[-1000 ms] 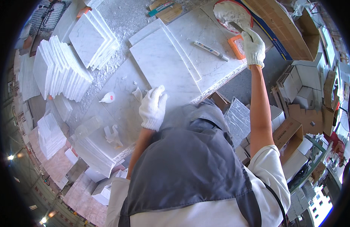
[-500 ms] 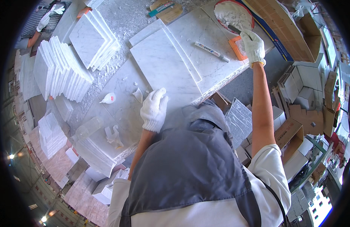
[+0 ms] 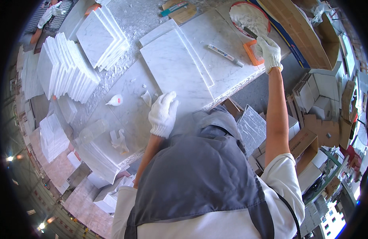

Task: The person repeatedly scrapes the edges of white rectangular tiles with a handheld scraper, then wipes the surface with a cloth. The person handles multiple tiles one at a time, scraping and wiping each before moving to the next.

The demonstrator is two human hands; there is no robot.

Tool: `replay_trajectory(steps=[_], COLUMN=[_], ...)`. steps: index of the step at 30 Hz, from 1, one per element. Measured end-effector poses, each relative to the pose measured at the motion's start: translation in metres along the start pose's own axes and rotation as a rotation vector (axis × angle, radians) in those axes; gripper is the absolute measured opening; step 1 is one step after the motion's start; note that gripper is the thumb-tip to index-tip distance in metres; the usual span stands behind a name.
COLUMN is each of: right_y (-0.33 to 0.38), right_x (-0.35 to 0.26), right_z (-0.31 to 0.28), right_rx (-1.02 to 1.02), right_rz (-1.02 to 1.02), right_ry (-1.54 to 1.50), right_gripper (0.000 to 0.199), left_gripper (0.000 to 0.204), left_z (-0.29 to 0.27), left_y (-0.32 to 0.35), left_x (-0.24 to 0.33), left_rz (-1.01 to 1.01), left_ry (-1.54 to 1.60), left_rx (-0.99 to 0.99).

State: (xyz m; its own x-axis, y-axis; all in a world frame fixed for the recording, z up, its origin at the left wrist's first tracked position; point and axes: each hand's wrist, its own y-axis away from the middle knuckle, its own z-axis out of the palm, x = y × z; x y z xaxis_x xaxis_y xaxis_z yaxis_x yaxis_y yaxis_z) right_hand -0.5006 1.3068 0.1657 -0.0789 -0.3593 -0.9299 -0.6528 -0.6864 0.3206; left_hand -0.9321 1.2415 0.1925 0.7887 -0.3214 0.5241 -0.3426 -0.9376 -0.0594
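At centre frame the gloved left hand (image 3: 163,114) lies flat and open on the near edge of a white marble slab (image 3: 180,69) on the tabletop (image 3: 124,105), gripping nothing. At upper right the gloved right hand (image 3: 269,51) closes around an orange-handled scraper (image 3: 251,51) beside a bowl of white paste (image 3: 249,18). A marker pen (image 3: 225,55) lies between slab and scraper.

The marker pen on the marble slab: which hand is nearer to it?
Right. The right hand is just beyond the marker pen, at the orange-handled trowel by the bowl of paste. The left hand rests flat on the slab's near edge, farther away.
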Motion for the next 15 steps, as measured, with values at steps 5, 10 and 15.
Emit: replay_trajectory(steps=[5, 10, 15], right_y=[-0.0020, 0.0016, 0.0009], right_x=[0.0010, -0.0063, -0.0054], right_z=[0.0017, 0.0061, 0.0048], right_rx=[0.037, -0.016, -0.038], right_rz=[-0.123, -0.058, 0.046], right_ry=[0.219, 0.149, 0.032], right_gripper=[0.027, 0.028, 0.030], left_gripper=[0.029, 0.028, 0.028], left_z=[0.0001, -0.0009, -0.0012], left_y=[-0.0003, -0.0001, 0.0014], left_x=[0.0010, 0.0007, -0.0005], left_rz=[-0.038, -0.048, -0.048], left_ry=[0.033, 0.045, 0.043], left_rx=[-0.017, -0.030, -0.019])
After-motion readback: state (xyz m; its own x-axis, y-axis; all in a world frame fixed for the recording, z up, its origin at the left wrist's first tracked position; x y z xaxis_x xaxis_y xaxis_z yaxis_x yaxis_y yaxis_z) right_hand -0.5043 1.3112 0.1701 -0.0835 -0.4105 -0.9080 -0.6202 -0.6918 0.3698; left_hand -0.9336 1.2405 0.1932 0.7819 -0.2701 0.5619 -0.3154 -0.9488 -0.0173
